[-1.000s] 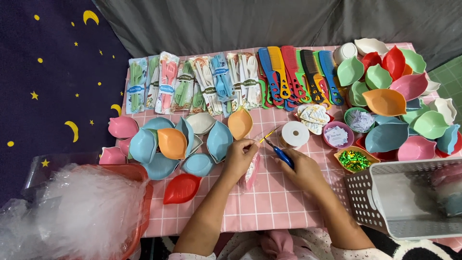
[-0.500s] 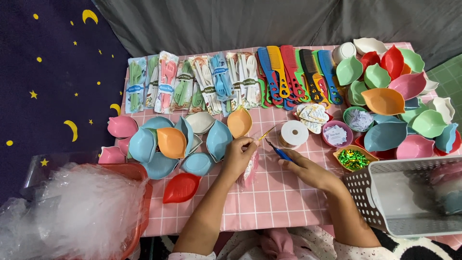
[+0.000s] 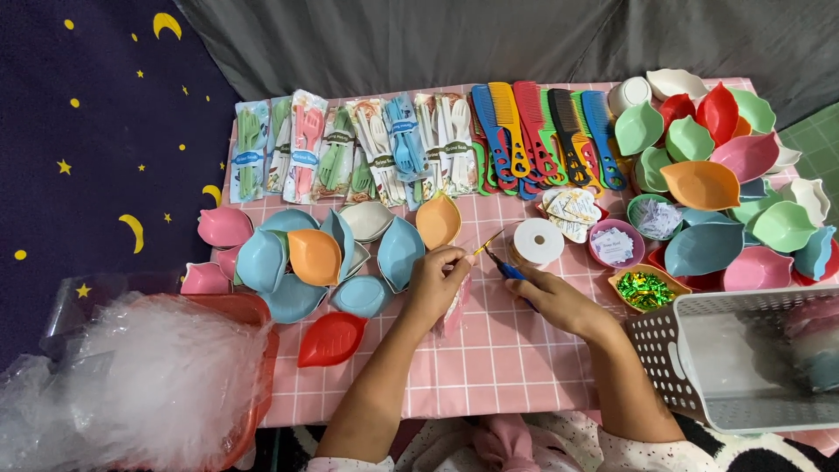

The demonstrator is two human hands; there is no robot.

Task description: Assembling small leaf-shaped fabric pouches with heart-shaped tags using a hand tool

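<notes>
1. Pinching a thin gold strip [image 3: 489, 242] between its fingertips, the left hand [image 3: 434, 284] sits near the middle of the pink checked cloth [image 3: 507, 367], closed also over a small pink packet [image 3: 454, 306] that hangs below the palm.
2. The right hand [image 3: 559, 301] is closed around blue-handled scissors [image 3: 507, 267], blades pointing to about 10 o'clock and meeting the strip, which is held taut and raised so the blades can reach it.
3. A white ribbon roll [image 3: 537, 242] lies just beside the scissors at 1 o'clock, close enough to feed from.
4. Leaf-shaped bowls [image 3: 315, 258] cluster at 9 o'clock of the left hand; more pile up at 2 o'clock.
5. Cutlery packs [image 3: 350, 149] and combs [image 3: 542, 131] line the far edge at 12 o'clock.
6. A white basket [image 3: 743, 367] stands at 4 o'clock, a bowl of green bits [image 3: 645, 288] near it.
</notes>
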